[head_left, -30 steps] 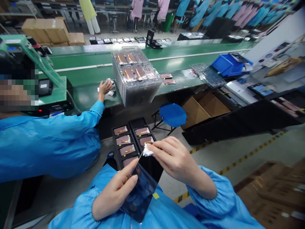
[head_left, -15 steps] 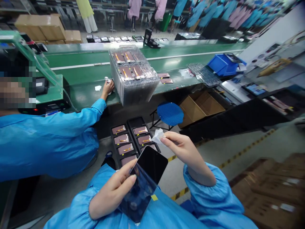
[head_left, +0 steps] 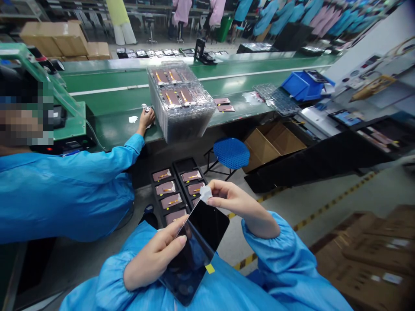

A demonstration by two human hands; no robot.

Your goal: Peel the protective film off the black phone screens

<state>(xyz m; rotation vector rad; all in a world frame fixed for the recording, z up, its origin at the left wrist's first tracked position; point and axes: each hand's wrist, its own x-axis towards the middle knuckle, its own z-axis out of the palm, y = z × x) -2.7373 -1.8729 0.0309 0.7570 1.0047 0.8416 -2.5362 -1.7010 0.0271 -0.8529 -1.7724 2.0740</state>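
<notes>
My left hand (head_left: 158, 255) grips a phone screen panel (head_left: 212, 226) by its left edge, thumb on the front. The panel is black and glossy, tilted over my lap. A clear film covers its lower part, with a yellow tab (head_left: 210, 268) at the side. My right hand (head_left: 231, 198) pinches a crumpled white wipe (head_left: 205, 193) just at the panel's upper corner; whether it touches the glass I cannot tell. Beyond, black trays (head_left: 175, 165) hold several panels lying brown back up, with orange flex cables.
A co-worker in a blue smock (head_left: 65, 194) sits at left, one hand on the green bench (head_left: 119, 127). Clear plastic trays (head_left: 184, 123) are stacked at the bench edge. A blue stool (head_left: 231, 152), an open carton (head_left: 275, 140) and a blue bin (head_left: 300, 86) stand to the right.
My right hand has moved left and slightly inward with the wipe, from right of the panel to its upper corner. My left hand still holds the panel in nearly the same place.
</notes>
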